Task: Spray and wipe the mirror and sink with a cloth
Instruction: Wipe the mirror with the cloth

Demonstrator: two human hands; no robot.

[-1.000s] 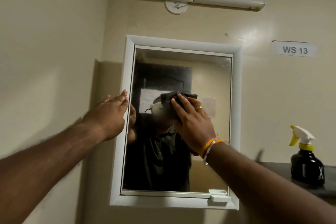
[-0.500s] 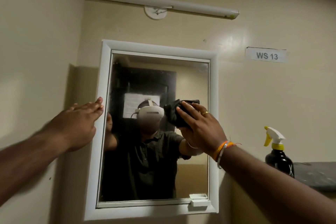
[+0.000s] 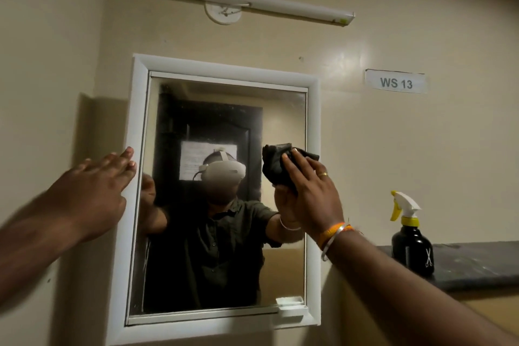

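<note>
Right now the right hand (image 3: 310,191) lies flat with fingers extended, pressing a bunched black cloth (image 3: 276,164) against the glass of the mirror (image 3: 224,261), at about 3 o'clock on the pane near the right side of the frame. A gold ring shows on 1 finger, and orange and silver bands circle the wrist. The left hand (image 3: 95,191) is open, holding nothing, fingers together, with its fingertips (image 3: 129,159) touching the mirror's white frame (image 3: 139,109) at about 9 o'clock. A black spray bottle (image 3: 412,248) with a white and yellow trigger stands upright on the dark counter (image 3: 477,264), at 3 o'clock from the mirror and well apart from both hands. Compared with 1 second ago, the cloth sits farther toward the right edge of the glass, no longer over the middle, and the left hand stays on the frame.
</note>
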